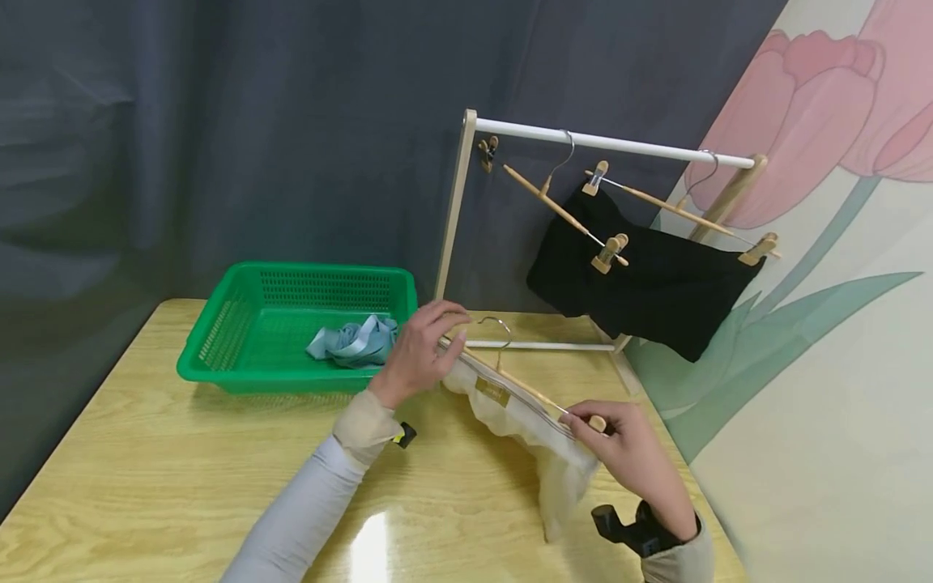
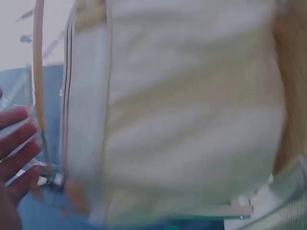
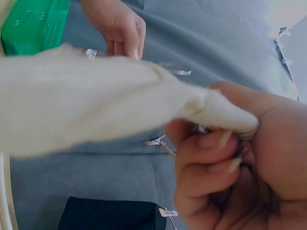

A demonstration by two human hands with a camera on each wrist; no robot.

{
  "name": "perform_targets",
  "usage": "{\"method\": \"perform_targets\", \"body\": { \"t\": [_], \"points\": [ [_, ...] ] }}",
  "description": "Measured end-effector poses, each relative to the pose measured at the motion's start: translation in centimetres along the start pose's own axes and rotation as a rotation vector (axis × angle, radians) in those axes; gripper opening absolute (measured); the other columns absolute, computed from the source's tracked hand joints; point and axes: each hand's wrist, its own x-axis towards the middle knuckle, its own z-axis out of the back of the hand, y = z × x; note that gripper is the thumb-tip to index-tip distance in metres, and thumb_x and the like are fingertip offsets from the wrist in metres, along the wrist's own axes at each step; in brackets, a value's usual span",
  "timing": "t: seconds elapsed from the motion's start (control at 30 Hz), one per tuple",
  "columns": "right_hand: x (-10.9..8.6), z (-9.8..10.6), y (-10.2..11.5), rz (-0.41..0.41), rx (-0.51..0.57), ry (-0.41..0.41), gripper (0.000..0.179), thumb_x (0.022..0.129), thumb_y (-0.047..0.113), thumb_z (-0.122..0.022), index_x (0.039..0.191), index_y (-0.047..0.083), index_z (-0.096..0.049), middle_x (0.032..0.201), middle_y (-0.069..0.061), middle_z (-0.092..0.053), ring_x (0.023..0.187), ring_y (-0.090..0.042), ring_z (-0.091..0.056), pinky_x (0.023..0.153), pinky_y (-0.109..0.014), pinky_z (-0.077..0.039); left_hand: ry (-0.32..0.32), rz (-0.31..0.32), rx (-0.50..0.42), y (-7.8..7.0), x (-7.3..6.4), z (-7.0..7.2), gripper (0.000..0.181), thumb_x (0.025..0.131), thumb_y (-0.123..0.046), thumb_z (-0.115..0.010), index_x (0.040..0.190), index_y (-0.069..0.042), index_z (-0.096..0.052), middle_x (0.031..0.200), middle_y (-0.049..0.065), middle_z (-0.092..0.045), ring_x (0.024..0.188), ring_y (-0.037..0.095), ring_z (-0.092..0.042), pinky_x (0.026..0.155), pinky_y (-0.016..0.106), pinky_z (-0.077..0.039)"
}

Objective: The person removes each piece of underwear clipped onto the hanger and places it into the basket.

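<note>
A cream garment (image 1: 564,478) with a striped waistband and a tan label hangs from a wooden clip hanger (image 1: 530,389) held over the table. My right hand (image 1: 630,449) grips the hanger's right end together with the waistband corner; in the right wrist view its fingers (image 3: 206,177) curl there, the clip mostly hidden. Beside the hanger's left end is my left hand (image 1: 421,352). The left wrist view shows its fingers (image 2: 21,143) loosely extended next to a clip (image 2: 74,196) at the waistband, with a gap to the hanger rod. That view is blurred.
A green basket (image 1: 219,376) with a crumpled light-blue cloth (image 1: 357,340) stands left on the wooden table (image 1: 182,461). Behind, a rack (image 1: 619,144) carries a bare clip hanger (image 1: 557,209) and another hanger (image 1: 656,202) with a black garment (image 1: 649,283). A painted wall (image 1: 816,364) bounds the right.
</note>
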Motion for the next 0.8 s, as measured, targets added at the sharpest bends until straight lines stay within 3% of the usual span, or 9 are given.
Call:
{"method": "perform_targets", "body": {
  "t": [0.07, 0.17, 0.3, 0.47, 0.57, 0.7, 0.8],
  "points": [
    [0.3, 0.0, 0.3, 0.026, 0.012, 0.014, 0.019, 0.093, 0.001, -0.071, 0.095, 0.019, -0.080, 0.087, 0.006, -0.074, 0.055, 0.000, -0.043, 0.049, -0.020, -0.039, 0.042, -0.074, -0.008, -0.9, -0.4, 0.5, 0.019, 0.096, -0.014, -0.061, 0.098, -0.003, -0.077, 0.095, 0.007, -0.074, 0.086, 0.017, -0.070, 0.078, 0.032, -0.057],
    [0.8, -0.3, 0.6, 0.059, 0.030, 0.045, 0.019, 0.093, 0.002, -0.072, 0.095, 0.019, -0.079, 0.090, 0.006, -0.075, 0.059, -0.001, -0.047, 0.053, -0.020, -0.041, 0.113, -0.140, -0.013, -1.8, -1.0, 1.4, 0.017, 0.094, -0.014, -0.064, 0.086, -0.007, -0.077, 0.074, 0.000, -0.070, 0.060, 0.007, -0.060, 0.056, 0.021, -0.049],
    [1.8, -0.9, 0.5, 0.099, 0.053, 0.096, 0.019, 0.094, 0.004, -0.072, 0.096, 0.021, -0.078, 0.089, 0.009, -0.073, 0.064, -0.002, -0.051, 0.057, -0.022, -0.043, 0.154, -0.154, -0.033, -2.3, -1.7, 3.2, 0.012, 0.089, -0.015, -0.071, 0.080, -0.010, -0.076, 0.066, -0.004, -0.064, 0.051, 0.002, -0.047, 0.050, 0.017, -0.038],
    [3.7, -1.9, 0.5, 0.138, 0.054, 0.111, 0.017, 0.096, 0.007, -0.070, 0.098, 0.023, -0.075, 0.088, 0.011, -0.070, 0.063, -0.003, -0.049, 0.056, -0.023, -0.043, 0.130, -0.137, 0.015, -2.6, -2.1, 5.7, 0.013, 0.081, -0.019, -0.082, 0.075, -0.011, -0.074, 0.062, -0.006, -0.059, 0.050, 0.001, -0.044, 0.050, 0.016, -0.037],
    [4.9, -2.5, 1.0, 0.131, 0.031, 0.090, 0.016, 0.097, 0.009, -0.069, 0.110, 0.018, -0.073, 0.089, 0.008, -0.068, 0.066, -0.004, -0.051, 0.058, -0.024, -0.044, 0.108, -0.119, 0.070, -2.8, -2.2, 7.0, 0.015, 0.080, -0.021, -0.086, 0.074, -0.011, -0.076, 0.059, -0.007, -0.057, 0.049, 0.001, -0.043, 0.048, 0.016, -0.035],
    [6.4, -3.1, 1.9, 0.036, 0.009, 0.042, 0.042, 0.098, 0.014, -0.069, 0.139, 0.011, -0.058, 0.094, 0.003, -0.066, 0.075, -0.009, -0.055, 0.068, -0.027, -0.046, 0.073, -0.089, 0.135, -2.8, -2.3, 8.5, 0.012, 0.079, -0.020, -0.088, 0.077, -0.011, -0.080, 0.059, -0.005, -0.060, 0.047, 0.002, -0.044, 0.045, 0.016, -0.032],
    [7.2, -3.4, 2.8, -0.044, 0.012, 0.036, 0.052, 0.102, 0.023, -0.064, 0.150, 0.010, -0.048, 0.099, -0.001, -0.066, 0.084, -0.016, -0.057, 0.075, -0.032, -0.048, 0.038, -0.064, 0.182, -2.6, -2.4, 9.5, 0.012, 0.077, -0.019, -0.089, 0.077, -0.010, -0.080, 0.061, -0.003, -0.063, 0.046, 0.003, -0.046, 0.044, 0.017, -0.033]
  ]
}}
